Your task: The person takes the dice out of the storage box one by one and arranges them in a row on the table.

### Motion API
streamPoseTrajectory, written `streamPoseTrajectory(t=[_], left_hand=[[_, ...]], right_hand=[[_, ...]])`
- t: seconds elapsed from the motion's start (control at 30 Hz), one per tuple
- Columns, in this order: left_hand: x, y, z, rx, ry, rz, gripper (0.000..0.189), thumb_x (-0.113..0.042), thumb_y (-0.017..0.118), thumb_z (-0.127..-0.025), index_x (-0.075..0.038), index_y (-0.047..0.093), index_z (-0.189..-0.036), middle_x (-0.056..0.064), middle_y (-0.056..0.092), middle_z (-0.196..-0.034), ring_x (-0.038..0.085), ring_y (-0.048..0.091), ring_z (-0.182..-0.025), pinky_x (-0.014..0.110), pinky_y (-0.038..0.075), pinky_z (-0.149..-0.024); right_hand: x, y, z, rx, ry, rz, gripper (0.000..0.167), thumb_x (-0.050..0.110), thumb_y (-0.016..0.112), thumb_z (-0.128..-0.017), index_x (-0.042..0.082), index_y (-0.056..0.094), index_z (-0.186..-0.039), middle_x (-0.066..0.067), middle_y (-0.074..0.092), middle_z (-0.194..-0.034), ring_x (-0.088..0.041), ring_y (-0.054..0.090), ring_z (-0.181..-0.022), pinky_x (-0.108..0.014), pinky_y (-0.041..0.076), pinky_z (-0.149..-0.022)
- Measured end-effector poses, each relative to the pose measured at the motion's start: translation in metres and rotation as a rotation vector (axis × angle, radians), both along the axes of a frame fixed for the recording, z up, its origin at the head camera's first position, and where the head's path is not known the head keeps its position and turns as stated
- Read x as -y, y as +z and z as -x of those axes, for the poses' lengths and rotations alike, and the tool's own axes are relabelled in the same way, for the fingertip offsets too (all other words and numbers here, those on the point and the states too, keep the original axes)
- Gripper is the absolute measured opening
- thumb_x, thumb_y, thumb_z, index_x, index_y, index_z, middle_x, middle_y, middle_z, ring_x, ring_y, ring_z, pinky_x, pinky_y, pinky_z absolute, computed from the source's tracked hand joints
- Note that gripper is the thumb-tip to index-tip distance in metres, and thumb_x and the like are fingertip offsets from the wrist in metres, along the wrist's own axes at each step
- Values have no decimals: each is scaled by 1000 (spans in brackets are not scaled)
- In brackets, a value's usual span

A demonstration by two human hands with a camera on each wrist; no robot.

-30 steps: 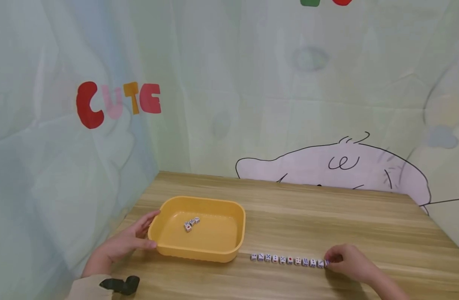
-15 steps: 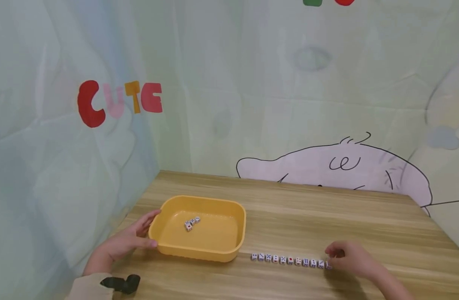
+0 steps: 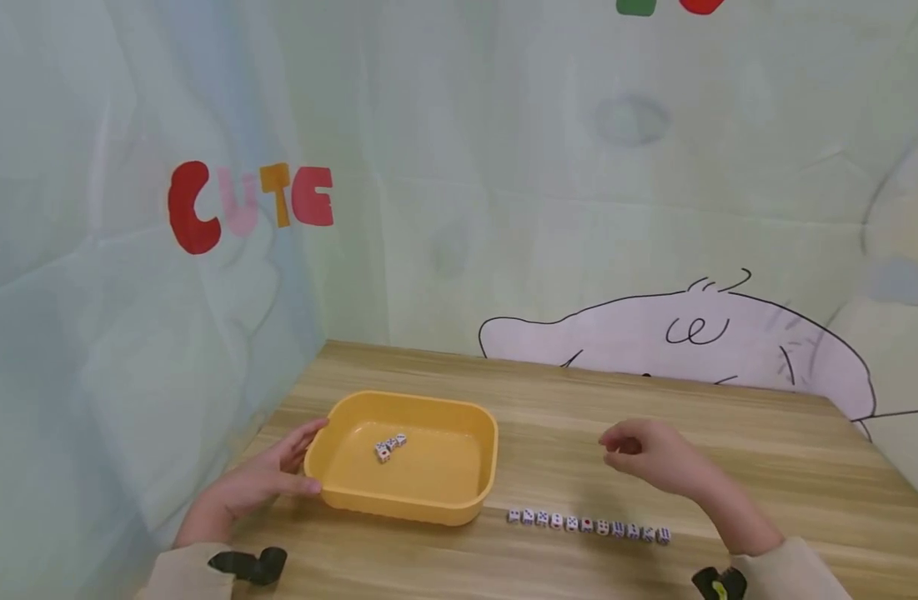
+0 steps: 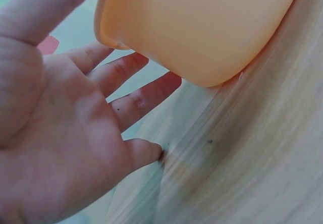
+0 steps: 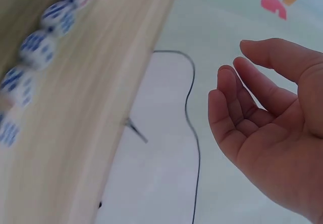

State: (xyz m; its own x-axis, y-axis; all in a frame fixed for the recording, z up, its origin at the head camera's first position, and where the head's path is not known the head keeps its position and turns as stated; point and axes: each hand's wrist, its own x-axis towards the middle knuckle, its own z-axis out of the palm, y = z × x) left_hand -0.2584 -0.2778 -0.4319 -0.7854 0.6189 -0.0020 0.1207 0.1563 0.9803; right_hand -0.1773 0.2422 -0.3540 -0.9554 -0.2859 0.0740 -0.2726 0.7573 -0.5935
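Note:
A yellow-orange plastic tray (image 3: 443, 468) stands on the left part of the table in the head view, with several white dice (image 3: 383, 452) bunched on its floor. My left hand (image 3: 259, 479) rests against the tray's left end, its fingers fairly straight and spread, fingertips at the outer wall (image 4: 202, 37) in the left wrist view. To the right of the tray, more dice (image 3: 587, 525) form a straight row. My right hand (image 3: 654, 454) is over the table beyond that row, fingers loosely bent with nothing between them, as the right wrist view of the hand (image 5: 272, 118) also shows.
The wood-grain table (image 3: 549, 417) meets printed fabric walls at its left and back. A cartoon figure (image 3: 609, 342) is printed on the back fabric (image 3: 428, 250). Coloured letters (image 3: 312, 196) mark the left fabric. Dark wrist straps (image 3: 252, 567) sit on both sleeves.
My right hand has let go of the die at the right end of the row and moved up and left, leaving the whole row visible. My left hand stays at the tray.

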Motion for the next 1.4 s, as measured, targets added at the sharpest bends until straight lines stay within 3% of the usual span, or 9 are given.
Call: streamPoseTrajectory(t=[0.37, 0.6, 0.7, 0.87, 0.93, 1.4], left_hand=[[1, 3, -1, -4, -20, -12, 90, -2, 68, -87, 4, 5, -150, 35, 8, -154, -8, 44, -119, 12, 37, -93], [1, 2, -3, 2, -16, -8, 90, -2, 68, -87, 4, 5, -151, 34, 8, -154, -7, 44, -119, 14, 38, -93], [2, 2, -4, 4, -11, 9, 90, -3, 67, -87, 3, 5, -151, 34, 9, -154, 3, 42, -125, 15, 39, -93], [1, 3, -5, -4, -9, 26, 90, -4, 68, -87, 4, 5, -151, 34, 10, -154, 37, 29, -136, 16, 40, -93], [0, 3, -5, -7, -8, 27, 90, -3, 68, -87, 4, 5, -151, 34, 10, -154, 44, 23, -137, 16, 40, -93], [-1, 3, -6, -6, 12, 40, 91, -4, 69, -86, 3, 6, -151, 32, 12, -155, 49, 15, -138, 14, 36, -93]], right_hand=[[64, 10, 26, -23, 47, 46, 17, 13, 68, -88, 4, 70, -103, 1, 65, -87, -12, 56, -78, -25, 50, -66], [101, 9, 40, -28, 102, 78, 17, 11, 68, -88, 3, 71, -103, 0, 67, -86, -12, 56, -75, -25, 50, -66], [115, 6, 46, -21, 119, 99, 17, 12, 68, -88, 3, 71, -103, -1, 68, -88, -11, 56, -77, -25, 50, -68], [138, 4, 53, 12, 139, 150, 17, 13, 68, -88, 4, 71, -103, -1, 68, -89, -12, 57, -79, -25, 50, -70], [148, 3, 55, 26, 144, 161, 18, 14, 68, -88, 4, 71, -103, -1, 68, -90, -12, 57, -79, -24, 50, -70], [210, -11, 68, 62, 190, 205, 16, 11, 70, -86, 3, 72, -100, -2, 68, -89, -9, 57, -78, -23, 49, -68]])
